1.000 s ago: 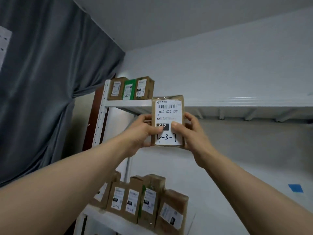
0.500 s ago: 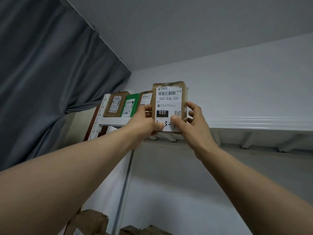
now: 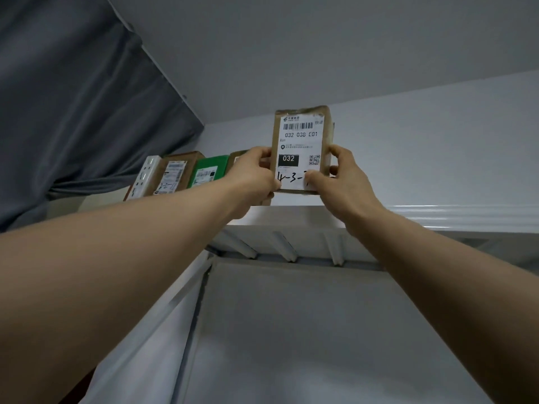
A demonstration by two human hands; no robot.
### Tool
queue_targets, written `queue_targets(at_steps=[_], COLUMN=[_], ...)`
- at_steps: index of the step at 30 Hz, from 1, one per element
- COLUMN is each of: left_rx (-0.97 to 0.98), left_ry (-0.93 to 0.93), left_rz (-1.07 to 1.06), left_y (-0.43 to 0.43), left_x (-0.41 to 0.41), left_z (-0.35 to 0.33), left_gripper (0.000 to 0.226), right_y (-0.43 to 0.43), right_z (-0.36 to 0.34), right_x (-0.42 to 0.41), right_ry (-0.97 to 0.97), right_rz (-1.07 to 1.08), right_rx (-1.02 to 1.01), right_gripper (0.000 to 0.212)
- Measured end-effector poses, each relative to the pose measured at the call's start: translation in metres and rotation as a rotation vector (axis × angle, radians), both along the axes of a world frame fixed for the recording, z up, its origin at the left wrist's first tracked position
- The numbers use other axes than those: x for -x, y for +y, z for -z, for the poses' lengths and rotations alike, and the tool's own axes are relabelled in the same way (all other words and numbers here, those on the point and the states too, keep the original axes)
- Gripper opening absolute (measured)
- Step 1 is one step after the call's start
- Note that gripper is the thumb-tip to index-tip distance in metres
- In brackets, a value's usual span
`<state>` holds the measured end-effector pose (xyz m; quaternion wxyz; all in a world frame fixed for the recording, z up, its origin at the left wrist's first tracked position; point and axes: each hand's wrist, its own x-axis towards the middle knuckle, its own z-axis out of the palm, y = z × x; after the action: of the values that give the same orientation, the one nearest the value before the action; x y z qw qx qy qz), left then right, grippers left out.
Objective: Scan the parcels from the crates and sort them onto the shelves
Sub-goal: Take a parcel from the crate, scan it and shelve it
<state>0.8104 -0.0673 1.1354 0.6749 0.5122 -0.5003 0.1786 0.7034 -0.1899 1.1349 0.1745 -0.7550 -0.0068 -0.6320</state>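
Parcel [image 3: 302, 141] higher, over shelf edge [image 3: 437, 217]; room rightward.

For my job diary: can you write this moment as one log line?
step: shelving | held: brown parcel, upright | left hand: grips | right hand: grips | place: at top shelf | nearby: green parcel

Dim, even indoor light, soft shadow under the shelf [image 3: 437, 217], wide-angle stretch at edges, slight softness
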Motion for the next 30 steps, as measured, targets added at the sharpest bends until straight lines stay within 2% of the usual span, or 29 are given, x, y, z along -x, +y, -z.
queue_targets(at_steps=[4, 8, 11, 16, 20, 30], left_rx=[-0.008, -0.060, -0.099, -0.055, -0.086, -0.107], left_ry=[-0.030, -0.049, -0.109, -0.182, -0.213, -0.253], left_rz=[-0.041, -0.084, -0.147, -0.316, -0.395, -0.419], left_y=[-0.023, -0.038, -0.041, -0.042, -0.043, -0.044], left_x=[-0.036, -0.069, -0.088, -0.113, -0.126, -0.133], left_z=[-0.022, -0.031, -0.031, -0.029, -0.026, -0.021], left_gripper=[0.066, 0.071, 0.067, 0.057, 0.041, 0.034], right_y=[-0.008, -0.011, -0.014, -0.016, -0.018, -0.023], right_z=[-0.023, -0.031, -0.030, -0.031, -0.034, -0.034], right_x=[-0.026, -0.049, -0.065, -0.080, -0.094, -0.110], right_ry=[0.077, 0.110, 0.113, 0.094, 0.083, 0.117], right_rz=[0.234, 0.362, 0.451, 0.549, 0.584, 0.703], right_rx=[0.013, 0.013, 0.047, 0.082, 0.049, -0.001], right_gripper=[0.062, 0.055, 0.050, 0.047, 0.043, 0.041])
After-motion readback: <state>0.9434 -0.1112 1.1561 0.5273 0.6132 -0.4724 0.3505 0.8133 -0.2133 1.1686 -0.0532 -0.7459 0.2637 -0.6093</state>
